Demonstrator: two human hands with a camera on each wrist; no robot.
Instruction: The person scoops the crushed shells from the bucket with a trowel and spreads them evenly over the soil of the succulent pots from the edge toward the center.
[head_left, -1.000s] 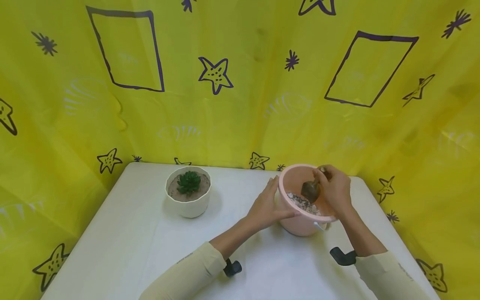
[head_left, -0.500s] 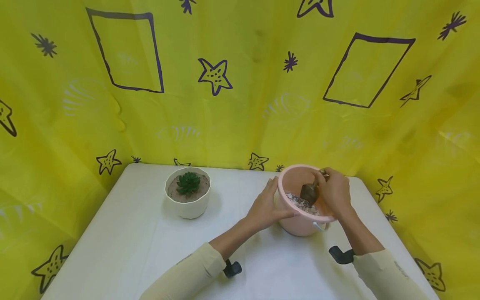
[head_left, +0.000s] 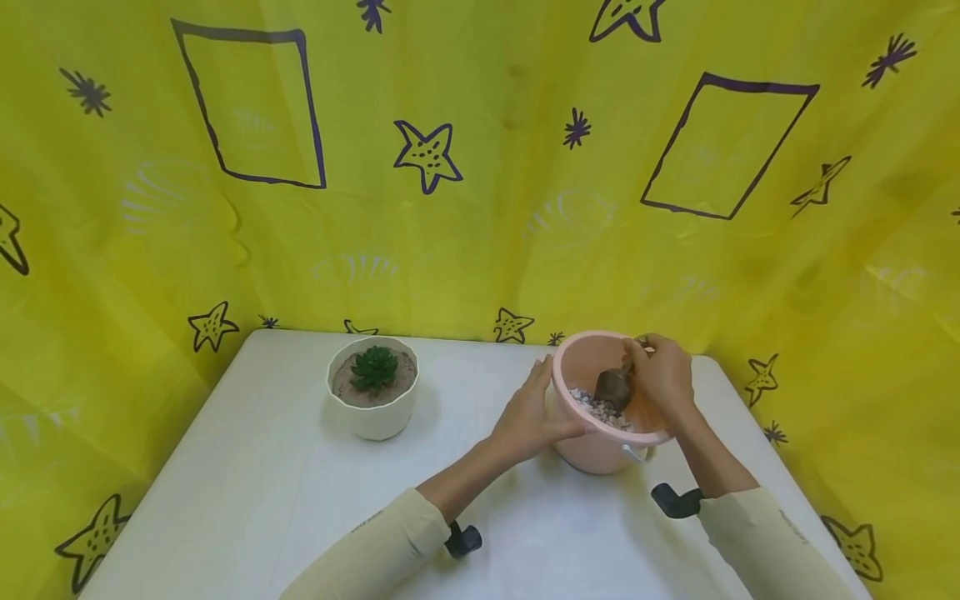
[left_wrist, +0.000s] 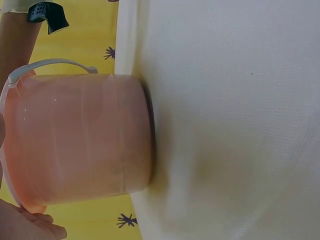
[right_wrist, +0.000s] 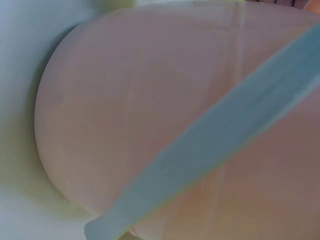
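A pink bucket stands on the white table at the right of the head view, with small pale and grey pebbles inside. My left hand grips its left side, thumb at the front rim and fingers along the far side. My right hand reaches over the right rim and holds a small brown trowel by its handle, blade down among the pebbles. In the left wrist view the bucket sits upright on the table. The right wrist view shows its wall behind the grey bail handle.
A cream faceted pot with a green succulent in brown soil stands on the table's left half. A yellow patterned curtain hangs close behind and beside the white table.
The trowel's blade has shifted slightly left and down into the pebbles, with my right hand following. My left hand stays on the bucket. The whole head view has drifted slightly.
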